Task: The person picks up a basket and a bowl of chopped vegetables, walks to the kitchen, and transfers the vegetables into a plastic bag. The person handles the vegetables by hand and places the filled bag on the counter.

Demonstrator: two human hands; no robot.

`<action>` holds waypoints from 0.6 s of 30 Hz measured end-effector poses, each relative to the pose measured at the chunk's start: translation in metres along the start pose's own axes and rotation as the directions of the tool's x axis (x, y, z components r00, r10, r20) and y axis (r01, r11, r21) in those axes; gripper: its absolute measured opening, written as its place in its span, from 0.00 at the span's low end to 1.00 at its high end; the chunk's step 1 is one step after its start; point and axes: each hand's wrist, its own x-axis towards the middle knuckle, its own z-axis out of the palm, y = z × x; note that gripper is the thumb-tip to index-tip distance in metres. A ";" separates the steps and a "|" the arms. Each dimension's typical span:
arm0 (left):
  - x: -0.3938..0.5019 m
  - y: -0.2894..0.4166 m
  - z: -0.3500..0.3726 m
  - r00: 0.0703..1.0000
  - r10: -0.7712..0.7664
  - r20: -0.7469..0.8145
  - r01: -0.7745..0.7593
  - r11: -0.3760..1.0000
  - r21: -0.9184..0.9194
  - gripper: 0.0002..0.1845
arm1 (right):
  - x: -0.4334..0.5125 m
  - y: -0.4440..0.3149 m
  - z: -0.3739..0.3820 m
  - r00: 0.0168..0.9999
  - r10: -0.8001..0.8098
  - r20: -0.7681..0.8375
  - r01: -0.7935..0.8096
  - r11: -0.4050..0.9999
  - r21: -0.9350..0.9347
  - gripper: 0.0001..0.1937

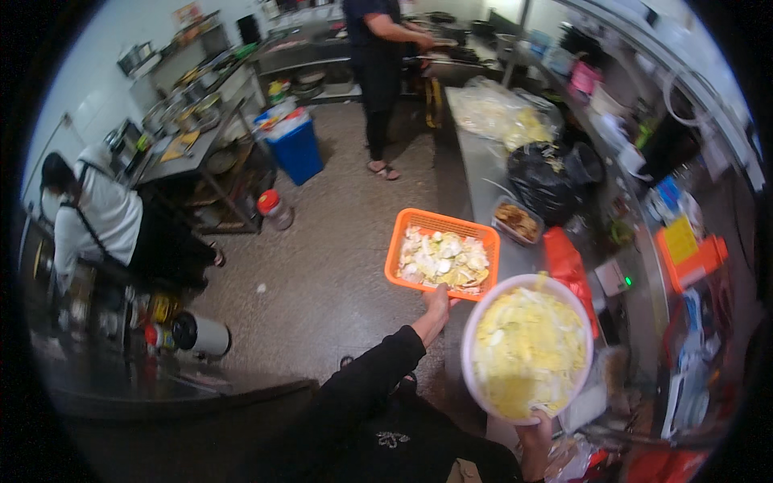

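Observation:
My left hand (439, 307) grips the near rim of an orange plastic basket (394, 244), held out over the floor beside the counter. In it lie pale cut leaves and yellowish pieces (445, 258), perhaps cabbage. My right hand (535, 431) clasps the near rim of a round pale plastic basin (468, 356), with the thumb over the edge. Shredded yellow-white vegetable, apparently napa cabbage (525, 347), fills the basin almost to its rim. The basin is at the right of the basket, above the counter edge; whether it rests on anything is hidden.
Along the steel counter (483, 160) are a tub of brown food (516, 221), a black plastic bag (540, 181) and a red bag (567, 265). One person (377, 66) stands at the stove; another (99, 211) bends at left. A blue bin (297, 151) and red-lidded jar (276, 210) stand on the floor.

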 end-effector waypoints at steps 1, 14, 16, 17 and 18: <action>0.002 0.008 -0.011 0.999 0.050 0.011 -0.049 0.998 -0.026 0.26 | 0.008 0.000 -0.002 0.997 -0.023 -0.067 0.023 1.000 0.002 0.22; 0.051 0.245 -0.201 0.973 -0.086 0.215 0.064 0.992 0.110 0.27 | 0.013 0.102 0.092 0.992 0.119 -0.037 -0.121 0.991 -0.058 0.29; 0.063 0.276 -0.221 0.969 -0.071 0.235 0.030 0.984 0.175 0.27 | 0.041 0.143 0.134 0.967 0.254 0.002 -0.251 0.956 -0.149 0.31; 0.069 0.290 -0.228 0.965 -0.047 0.259 -0.007 0.979 0.201 0.27 | 0.059 0.164 0.158 0.950 0.314 -0.004 -0.307 0.927 -0.215 0.31; 0.074 0.301 -0.230 0.965 -0.095 0.243 0.048 0.980 0.192 0.27 | 0.083 0.185 0.184 0.944 0.331 -0.018 -0.324 0.910 -0.259 0.33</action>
